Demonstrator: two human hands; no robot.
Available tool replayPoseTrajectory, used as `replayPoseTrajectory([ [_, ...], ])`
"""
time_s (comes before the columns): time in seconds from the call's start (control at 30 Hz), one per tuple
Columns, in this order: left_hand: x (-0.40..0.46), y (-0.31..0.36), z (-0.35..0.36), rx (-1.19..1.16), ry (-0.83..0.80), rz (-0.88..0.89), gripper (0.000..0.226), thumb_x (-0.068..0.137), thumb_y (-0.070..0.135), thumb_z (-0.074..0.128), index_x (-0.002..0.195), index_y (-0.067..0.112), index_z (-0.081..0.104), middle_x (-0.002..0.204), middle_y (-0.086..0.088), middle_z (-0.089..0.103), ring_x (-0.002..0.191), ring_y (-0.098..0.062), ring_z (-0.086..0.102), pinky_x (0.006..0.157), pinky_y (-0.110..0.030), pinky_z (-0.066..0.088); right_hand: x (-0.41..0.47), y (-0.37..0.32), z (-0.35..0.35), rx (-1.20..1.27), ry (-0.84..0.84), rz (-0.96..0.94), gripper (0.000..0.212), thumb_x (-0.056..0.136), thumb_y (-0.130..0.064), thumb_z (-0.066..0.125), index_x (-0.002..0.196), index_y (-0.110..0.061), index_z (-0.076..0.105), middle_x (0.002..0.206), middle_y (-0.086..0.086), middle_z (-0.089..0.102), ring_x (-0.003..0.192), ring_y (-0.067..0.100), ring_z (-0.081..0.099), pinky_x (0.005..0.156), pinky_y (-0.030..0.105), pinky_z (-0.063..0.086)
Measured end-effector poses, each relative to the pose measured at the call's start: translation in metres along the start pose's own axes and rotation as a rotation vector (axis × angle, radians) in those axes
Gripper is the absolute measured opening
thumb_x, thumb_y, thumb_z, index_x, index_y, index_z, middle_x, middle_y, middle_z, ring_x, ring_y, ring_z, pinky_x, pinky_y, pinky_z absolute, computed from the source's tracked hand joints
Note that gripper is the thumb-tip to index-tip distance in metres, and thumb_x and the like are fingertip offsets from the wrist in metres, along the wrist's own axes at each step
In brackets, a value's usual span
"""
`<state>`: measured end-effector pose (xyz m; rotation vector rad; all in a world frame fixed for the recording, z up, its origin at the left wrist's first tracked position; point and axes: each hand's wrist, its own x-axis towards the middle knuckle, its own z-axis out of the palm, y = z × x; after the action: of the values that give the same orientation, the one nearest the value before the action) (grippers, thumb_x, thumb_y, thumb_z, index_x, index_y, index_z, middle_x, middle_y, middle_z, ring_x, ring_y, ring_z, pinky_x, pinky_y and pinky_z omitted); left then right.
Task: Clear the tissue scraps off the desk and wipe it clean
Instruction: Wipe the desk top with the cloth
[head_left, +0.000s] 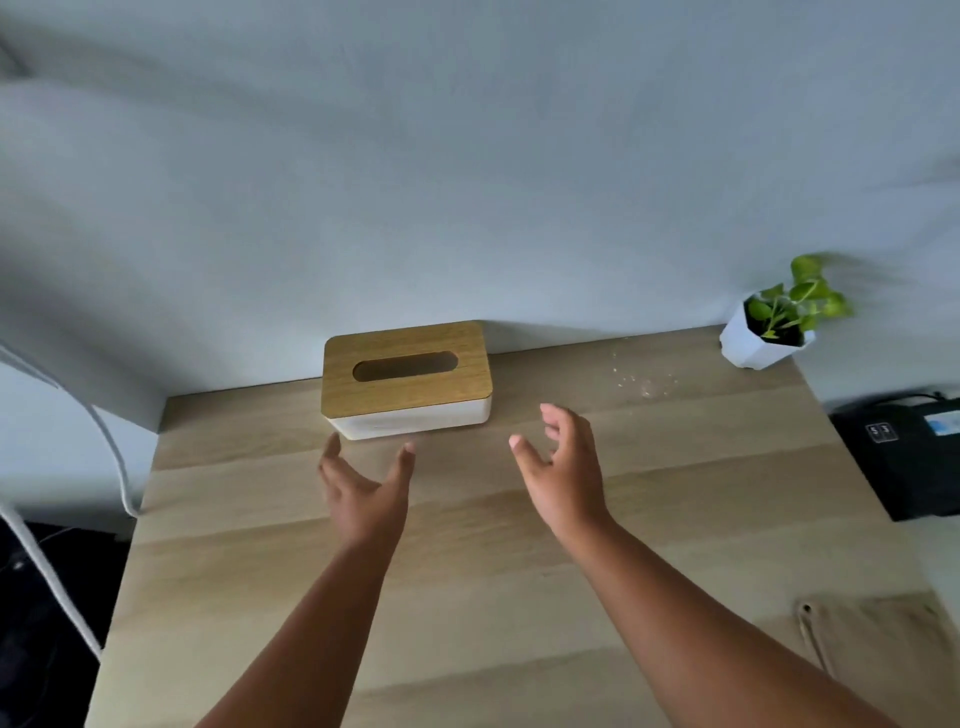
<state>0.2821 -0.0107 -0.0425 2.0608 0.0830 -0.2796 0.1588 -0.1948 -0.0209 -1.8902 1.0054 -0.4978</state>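
Note:
A white tissue box with a wooden slotted lid (407, 376) stands at the back of the light wooden desk (467, 571), against the wall. No tissue shows in its slot. Small pale specks or droplets (644, 382) are scattered on the desk to the right of the box, near the back edge. My left hand (363, 493) hovers just in front of the box, fingers spread and empty. Also empty, my right hand (563, 467) is raised to the right of the box's front corner, its fingers loosely curved.
A small green plant in a white faceted pot (763, 345) sits at the desk's back right corner. A black box-like device (904, 457) lies beyond the right edge. White cables (111, 452) hang past the left edge. A cord with a ring (810, 631) lies front right.

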Motion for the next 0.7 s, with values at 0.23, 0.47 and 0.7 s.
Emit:
replayPoseTrajectory([
  [0.23, -0.075, -0.015, 0.021, 0.193, -0.110, 0.169, 0.083, 0.081, 0.052, 0.080, 0.146, 0.018, 0.040, 0.144, -0.007, 0.047, 0.138, -0.029, 0.038, 0.112, -0.044, 0.033, -0.054, 0.057, -0.068, -0.190, 0.049, -0.003, 0.043, 0.088, -0.019, 0.079, 0.127, -0.012, 0.065, 0.120, 0.004, 0.059, 0.107, 0.023, 0.062, 0.096, 0.043, 0.054],
  [0.47, -0.126, -0.036, 0.040, 0.573, -0.373, 0.586, 0.087, 0.082, 0.053, 0.078, 0.150, 0.009, 0.046, 0.152, -0.010, 0.047, 0.142, -0.033, 0.041, 0.120, -0.053, 0.033, -0.098, 0.114, -0.128, -0.432, 0.142, -0.096, 0.036, 0.079, -0.006, 0.083, 0.113, -0.007, 0.071, 0.109, 0.013, 0.067, 0.103, 0.037, 0.064, 0.094, 0.044, 0.053],
  [0.7, -0.142, -0.050, 0.060, 0.746, -0.345, 0.651, 0.092, 0.081, 0.073, 0.050, 0.149, 0.011, 0.049, 0.158, -0.012, 0.043, 0.151, -0.033, 0.030, 0.126, -0.057, 0.016, -0.124, 0.165, -0.202, -0.492, 0.136, -0.101, 0.035, 0.080, -0.010, 0.081, 0.114, -0.011, 0.070, 0.117, 0.009, 0.065, 0.110, 0.030, 0.060, 0.096, 0.042, 0.049],
])
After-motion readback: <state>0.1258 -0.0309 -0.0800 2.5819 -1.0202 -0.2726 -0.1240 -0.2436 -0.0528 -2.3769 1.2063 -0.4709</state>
